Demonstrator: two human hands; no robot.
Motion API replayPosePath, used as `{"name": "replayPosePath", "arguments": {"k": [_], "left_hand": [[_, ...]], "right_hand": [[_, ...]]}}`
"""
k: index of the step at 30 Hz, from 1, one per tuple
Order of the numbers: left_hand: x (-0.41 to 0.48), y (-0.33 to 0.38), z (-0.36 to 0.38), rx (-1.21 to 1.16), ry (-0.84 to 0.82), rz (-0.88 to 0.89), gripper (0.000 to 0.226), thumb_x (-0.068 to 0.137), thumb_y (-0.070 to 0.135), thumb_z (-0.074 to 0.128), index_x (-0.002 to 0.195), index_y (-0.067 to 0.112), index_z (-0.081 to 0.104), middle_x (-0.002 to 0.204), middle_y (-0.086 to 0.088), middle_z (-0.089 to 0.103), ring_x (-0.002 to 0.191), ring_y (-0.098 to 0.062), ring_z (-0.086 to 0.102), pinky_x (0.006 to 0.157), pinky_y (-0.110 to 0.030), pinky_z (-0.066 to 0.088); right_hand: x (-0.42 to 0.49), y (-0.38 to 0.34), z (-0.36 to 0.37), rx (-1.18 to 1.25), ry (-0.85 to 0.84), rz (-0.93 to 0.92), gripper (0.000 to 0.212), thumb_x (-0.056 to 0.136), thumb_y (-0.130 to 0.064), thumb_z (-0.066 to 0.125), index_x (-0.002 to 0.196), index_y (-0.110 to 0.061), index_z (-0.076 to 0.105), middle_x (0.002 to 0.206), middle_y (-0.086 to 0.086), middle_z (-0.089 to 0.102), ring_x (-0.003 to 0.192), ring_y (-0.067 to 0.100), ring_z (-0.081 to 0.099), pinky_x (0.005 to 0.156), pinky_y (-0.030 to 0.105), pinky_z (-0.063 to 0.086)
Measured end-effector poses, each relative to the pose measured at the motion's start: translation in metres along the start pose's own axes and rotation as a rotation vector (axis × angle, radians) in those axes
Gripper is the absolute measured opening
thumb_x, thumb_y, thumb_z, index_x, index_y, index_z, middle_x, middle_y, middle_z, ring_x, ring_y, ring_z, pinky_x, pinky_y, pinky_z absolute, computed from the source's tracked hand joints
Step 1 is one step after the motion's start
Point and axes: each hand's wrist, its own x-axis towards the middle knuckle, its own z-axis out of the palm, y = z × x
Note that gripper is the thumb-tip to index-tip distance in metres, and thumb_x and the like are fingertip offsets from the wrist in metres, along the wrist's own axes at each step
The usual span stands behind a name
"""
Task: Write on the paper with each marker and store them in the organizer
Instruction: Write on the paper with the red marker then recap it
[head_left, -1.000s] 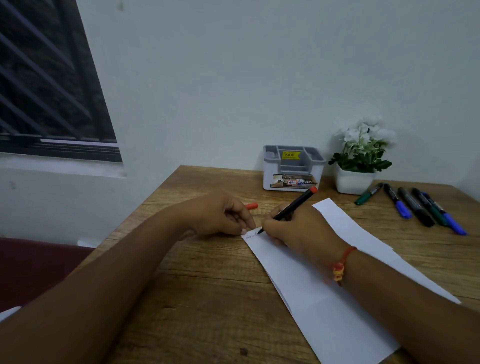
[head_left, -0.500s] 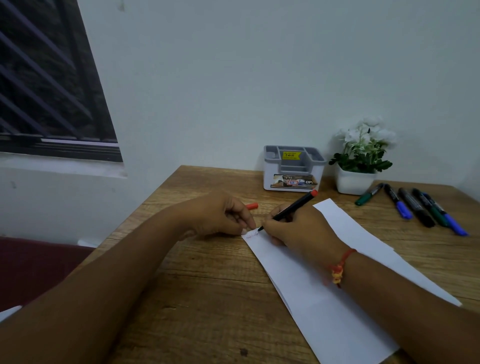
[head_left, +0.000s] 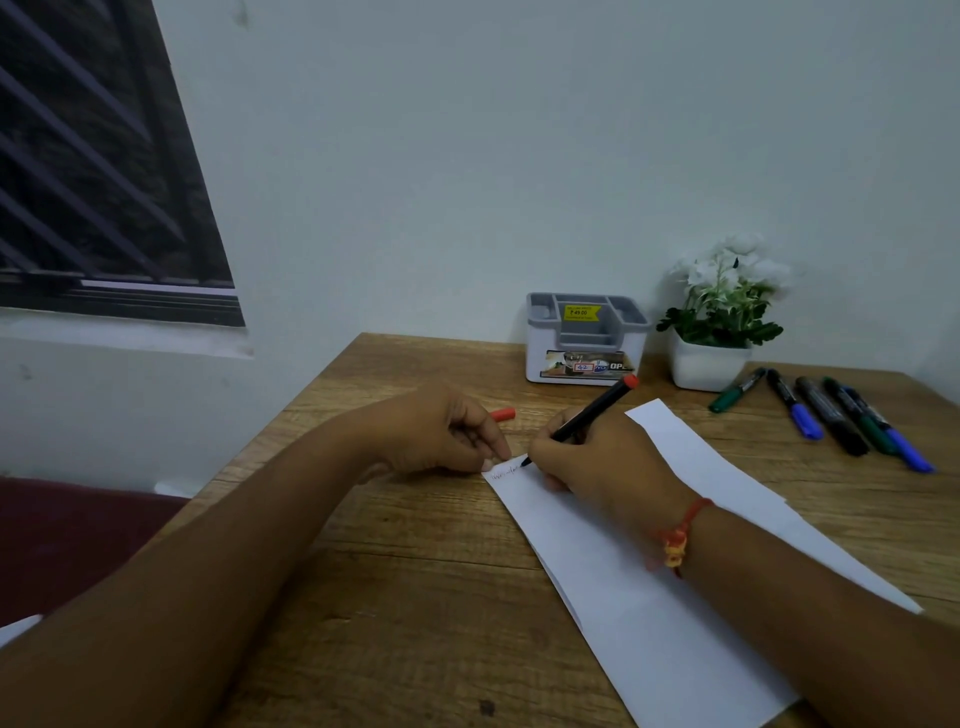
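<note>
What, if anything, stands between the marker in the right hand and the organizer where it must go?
Nothing visible: only table top lies between the marker and the organizer; the plant pot stands off to its right.

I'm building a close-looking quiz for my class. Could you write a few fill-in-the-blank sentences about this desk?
The right hand holds a marker whose tip touches the ____. ____ capped markers lie on the table, right of the paper. The organizer stands left of a potted ____. The cap poking from the left hand is ____.
Missing words: paper; five; plant; red.
</note>
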Motion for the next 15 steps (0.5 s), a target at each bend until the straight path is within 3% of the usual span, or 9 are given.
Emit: {"name": "replayPosePath", "arguments": {"k": [5,9,15], "left_hand": [[0.0001,0.0004,0.0001,0.009,0.007,-0.001,0.022,0.084,0.005,0.07,0.096,0.022,0.077,0.091,0.001,0.074,0.08,-0.007,0.064,0.074,-0.018,0.051],[0.0002,0.0006,0.0001,0.012,0.0,-0.009,0.022,0.084,0.005,0.07,0.098,0.021,0.077,0.094,0.0,0.074,0.079,-0.007,0.064,0.071,-0.017,0.048],[-0.0001,0.0012,0.0004,0.015,0.006,-0.01,0.021,0.084,0.006,0.071,0.097,0.021,0.077,0.094,-0.001,0.074,0.076,-0.003,0.063,0.067,-0.013,0.047]], "right_hand": [[0.001,0.0003,0.0002,-0.014,0.02,0.007,0.007,0.083,-0.024,0.066,0.081,-0.018,0.071,0.063,-0.007,0.065,0.065,0.003,0.061,0.06,0.019,0.042],[0.0012,0.0016,0.0006,-0.02,0.028,-0.021,0.007,0.082,-0.02,0.066,0.082,-0.017,0.073,0.058,-0.008,0.066,0.054,-0.009,0.059,0.058,0.017,0.042],[0.0022,0.0005,-0.0009,0.01,0.033,0.023,0.007,0.082,-0.021,0.068,0.081,-0.017,0.072,0.058,-0.005,0.066,0.055,0.002,0.059,0.055,0.02,0.044]]}}
